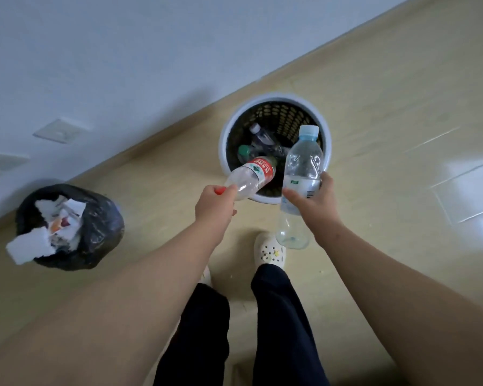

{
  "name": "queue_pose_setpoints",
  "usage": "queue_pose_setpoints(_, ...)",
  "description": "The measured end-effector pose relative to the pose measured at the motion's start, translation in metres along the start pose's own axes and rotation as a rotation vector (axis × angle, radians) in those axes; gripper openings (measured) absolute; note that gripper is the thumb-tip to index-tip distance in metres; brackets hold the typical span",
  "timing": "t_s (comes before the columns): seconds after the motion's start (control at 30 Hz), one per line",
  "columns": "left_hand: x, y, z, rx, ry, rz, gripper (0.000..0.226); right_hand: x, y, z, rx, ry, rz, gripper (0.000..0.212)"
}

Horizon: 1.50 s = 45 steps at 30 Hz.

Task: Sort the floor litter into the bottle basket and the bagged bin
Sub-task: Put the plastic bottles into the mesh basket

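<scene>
My left hand [215,206] grips the red-capped neck of a clear bottle with a red label [251,176]; its base points over the near rim of the bottle basket [226,129]. My right hand [313,204] holds a taller clear bottle with a pale blue cap [301,174] around its middle, upright, its cap over the basket's right side. Several bottles lie inside the white-rimmed, dark mesh basket. The bagged bin [101,227], lined with a black bag and full of torn white paper, stands at the left by the wall.
A pale wall [123,51] with two socket plates runs along the far side, close behind both containers. My legs in dark trousers and a white clog [268,252] stand just before the basket. Glossy beige floor [402,135] stretches to the right.
</scene>
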<state>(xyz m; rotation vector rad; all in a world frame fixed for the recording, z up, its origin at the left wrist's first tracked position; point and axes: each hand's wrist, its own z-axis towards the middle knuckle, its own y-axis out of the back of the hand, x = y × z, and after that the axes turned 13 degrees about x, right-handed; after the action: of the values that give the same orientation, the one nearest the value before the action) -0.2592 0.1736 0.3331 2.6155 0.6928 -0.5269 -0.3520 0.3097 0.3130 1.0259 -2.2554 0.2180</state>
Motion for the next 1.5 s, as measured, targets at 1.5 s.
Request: queue_pose_setpoints(1.5,-0.024,-0.104,0.138,0.213,0.102,0.799,0.042,0.018,0.06,0.134,0.239,0.032,-0.503,0.068)
